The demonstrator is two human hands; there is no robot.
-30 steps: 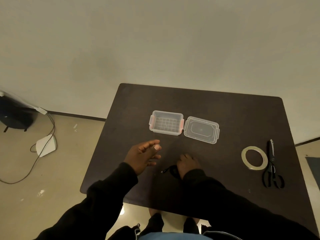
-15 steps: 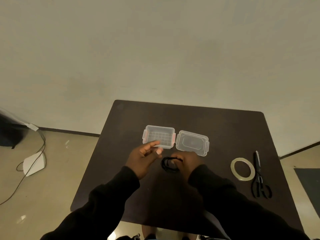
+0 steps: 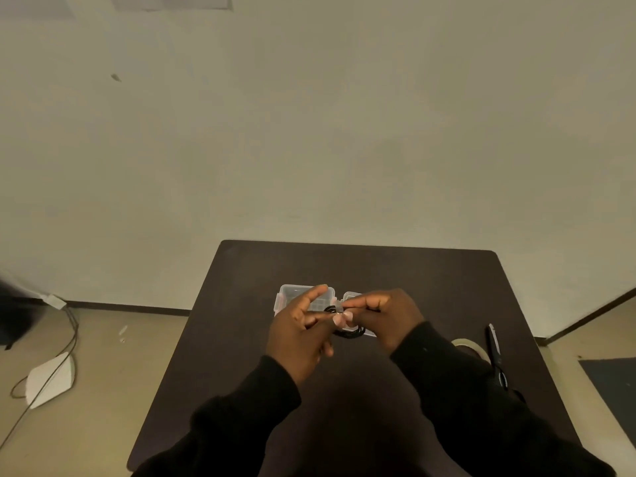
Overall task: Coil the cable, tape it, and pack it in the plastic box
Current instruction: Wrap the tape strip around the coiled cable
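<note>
Both my hands meet over the middle of the dark table (image 3: 241, 373), holding the black cable (image 3: 347, 332) between them. My right hand (image 3: 389, 318) pinches the cable near its top, thumb and forefinger closed on it, while my left hand (image 3: 299, 335) has its fingertips (image 3: 339, 320) on the same spot, index finger raised and pointing away. Most of the cable hangs as a small bundle of loops just below and between the two grips; I cannot tell whether it touches the table. Off to my right, the tape roll (image 3: 471, 346) lies flat, partly hidden by my sleeve, with the black scissors (image 3: 494, 352) just beside it. Beyond my fingers sits the clear plastic box (image 3: 296, 294), open, with nothing visible in the part I can see. Its lid (image 3: 351, 297) lies just to the right of it, mostly covered by my right hand.
</note>
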